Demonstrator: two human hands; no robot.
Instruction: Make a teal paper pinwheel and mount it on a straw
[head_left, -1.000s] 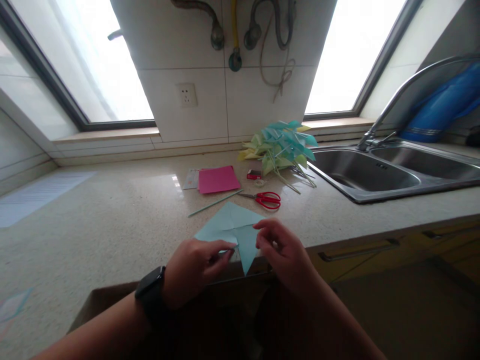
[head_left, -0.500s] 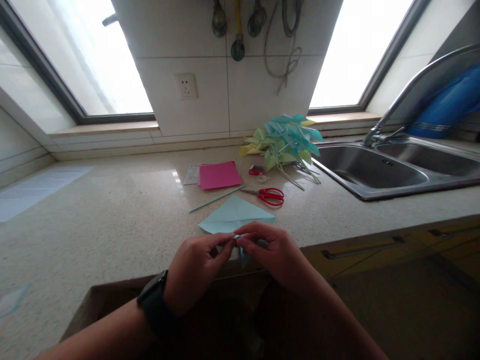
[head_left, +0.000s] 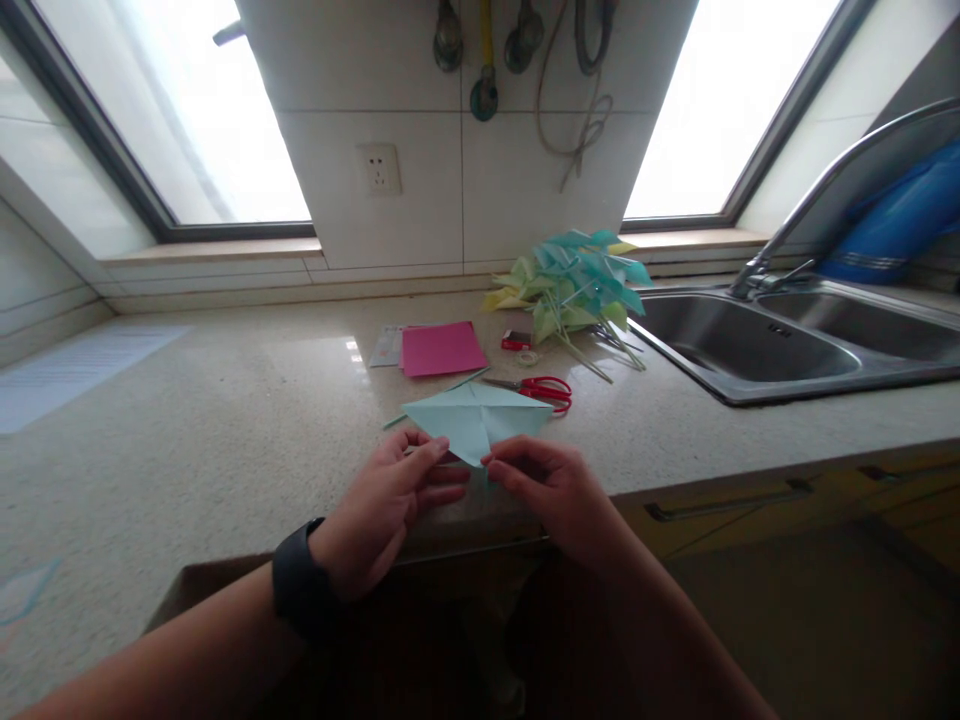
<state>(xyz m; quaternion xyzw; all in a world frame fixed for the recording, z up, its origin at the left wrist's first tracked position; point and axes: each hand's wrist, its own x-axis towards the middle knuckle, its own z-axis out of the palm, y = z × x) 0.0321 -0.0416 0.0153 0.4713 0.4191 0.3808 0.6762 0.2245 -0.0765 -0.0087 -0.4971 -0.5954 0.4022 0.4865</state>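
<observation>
A light blue paper square (head_left: 474, 415), creased and cut along its diagonals, is lifted at the front edge of the speckled counter (head_left: 225, 420). My left hand (head_left: 390, 510), with a black watch on its wrist, holds the paper's near left part from below, thumb on top. My right hand (head_left: 551, 490) pinches the paper's near point between thumb and fingers. Both hands touch at the paper's lower tip.
Behind the paper lie red-handled scissors (head_left: 541, 390), a thin green stick (head_left: 450, 390), pink paper (head_left: 441, 348) and a small red box (head_left: 516, 341). A heap of paper pinwheels (head_left: 577, 285) sits beside the steel sink (head_left: 757, 345). A brown cardboard box (head_left: 225, 600) stands below my arms.
The blue paper has been lifted and tilted up off the counter. My hands moved slightly forward and apart, the left one spreading under the paper.
</observation>
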